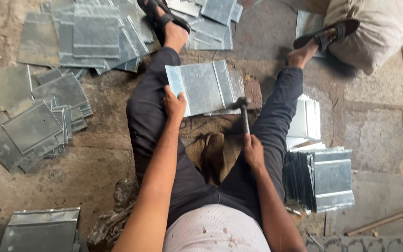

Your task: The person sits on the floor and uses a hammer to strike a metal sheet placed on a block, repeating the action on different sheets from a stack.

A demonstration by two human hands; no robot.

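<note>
Here, near the middle of the frame, a person is sitting on the stone floor with legs spread, and both bare hands are working on a metal sheet. The sheet is lying flat between the knees, slightly above centre, with raised folds running down it and its near edge resting over a piece of brown sacking. The left hand is pressing on the sheet's lower left corner, fingers closed over the edge and gripping it. The right hand is wrapped tightly around the handle of a hammer, whose head is touching the sheet's lower right edge.

At the left of the frame, a loose pile of grey sheets is lying spread on the floor, well apart from the hands. In the upper left, another heap of sheets is sitting just beside the person's left foot, which is wearing a dark sandal. More sheets are lying along the top edge. The other sandal is resting in the upper right against a pale stuffed sack. At the right, just beside the right leg, a stack of folded sheets is standing on edge. In the lower left corner, a further bundle of sheets is lying partly cut off by the frame. A thin metal rod is lying in the lower right.
</note>
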